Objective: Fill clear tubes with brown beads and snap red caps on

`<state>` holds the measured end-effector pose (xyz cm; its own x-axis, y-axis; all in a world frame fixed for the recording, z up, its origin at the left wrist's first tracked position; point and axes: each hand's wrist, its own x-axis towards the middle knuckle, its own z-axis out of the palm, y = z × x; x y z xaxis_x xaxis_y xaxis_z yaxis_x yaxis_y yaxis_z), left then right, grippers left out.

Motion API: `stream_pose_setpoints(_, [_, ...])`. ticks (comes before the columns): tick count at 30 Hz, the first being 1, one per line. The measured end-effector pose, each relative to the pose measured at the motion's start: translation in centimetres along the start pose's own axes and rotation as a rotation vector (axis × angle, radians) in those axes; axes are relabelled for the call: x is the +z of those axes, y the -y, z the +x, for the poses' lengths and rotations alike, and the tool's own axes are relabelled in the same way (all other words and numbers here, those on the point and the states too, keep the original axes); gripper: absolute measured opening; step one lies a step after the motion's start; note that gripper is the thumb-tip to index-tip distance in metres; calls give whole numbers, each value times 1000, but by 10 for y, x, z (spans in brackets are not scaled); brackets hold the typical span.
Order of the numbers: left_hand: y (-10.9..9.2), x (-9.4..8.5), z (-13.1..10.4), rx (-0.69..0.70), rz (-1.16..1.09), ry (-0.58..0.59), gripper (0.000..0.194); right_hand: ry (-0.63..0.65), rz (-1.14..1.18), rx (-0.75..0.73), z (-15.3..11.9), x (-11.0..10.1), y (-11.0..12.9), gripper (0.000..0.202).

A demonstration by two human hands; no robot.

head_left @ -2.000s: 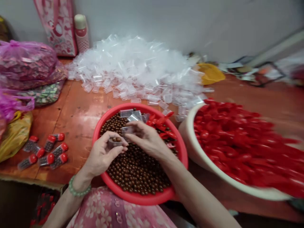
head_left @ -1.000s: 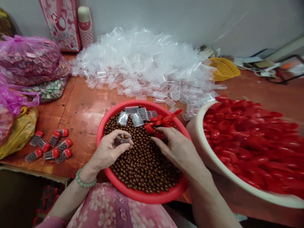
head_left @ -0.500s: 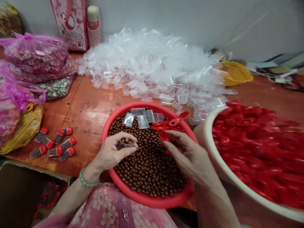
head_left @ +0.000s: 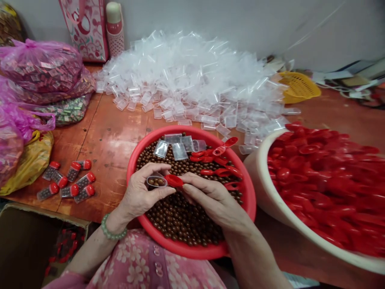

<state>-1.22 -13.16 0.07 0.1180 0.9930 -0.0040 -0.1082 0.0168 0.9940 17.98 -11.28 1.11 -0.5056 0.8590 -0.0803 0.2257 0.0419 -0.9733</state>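
My left hand [head_left: 143,192] is closed round a clear plastic container [head_left: 157,182], its oval mouth facing up and brown balls showing inside. Between the thumb and fingers of my right hand [head_left: 207,196] is a red cap [head_left: 174,181], right beside the container's mouth. Both hands are over a red basin [head_left: 192,253] of small brown balls [head_left: 180,224]. On the balls, toward the back, lie several clear containers [head_left: 179,151] and several loose red caps [head_left: 221,172].
A white tub [head_left: 264,176] heaped with red caps stands at the right. Behind the basin is a pile of clear containers [head_left: 192,76]. Filled, red-capped containers [head_left: 69,191] lie at the left, near pink bags [head_left: 45,68] and a cardboard box [head_left: 45,212].
My right hand has moved left, bringing the red cap from above the basin's right half to the container's mouth. My left hand still holds the container. The view has shifted slightly.
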Motion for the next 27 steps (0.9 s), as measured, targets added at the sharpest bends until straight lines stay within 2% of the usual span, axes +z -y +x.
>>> stream_pose_setpoints(4, [-1,-1,1,64,51,10,16,105,-96,-67,0,2,2,20])
stream_pose_setpoints(8, [0,0,2,37,84,-8,17,101,-257,-77,-2,4,5,18])
stream_pose_setpoints(12, [0,0,2,76,120,35,19,90,-330,-83,-3,6,9,17])
stream_pose_setpoints(16, [1,0,3,1,135,20,19,82,-399,-104,-6,6,10,12])
stream_pose_setpoints(18, [1,0,3,-29,100,-3,19,26,-426,-114,-9,6,5,14])
stream_pose_setpoints(22, [2,0,4,-76,35,-38,18,-223,-414,-113,-16,8,-7,26])
stream_pose_setpoints(27, [-1,1,6,-115,30,-33,19,-462,-275,-128,-17,10,-9,14])
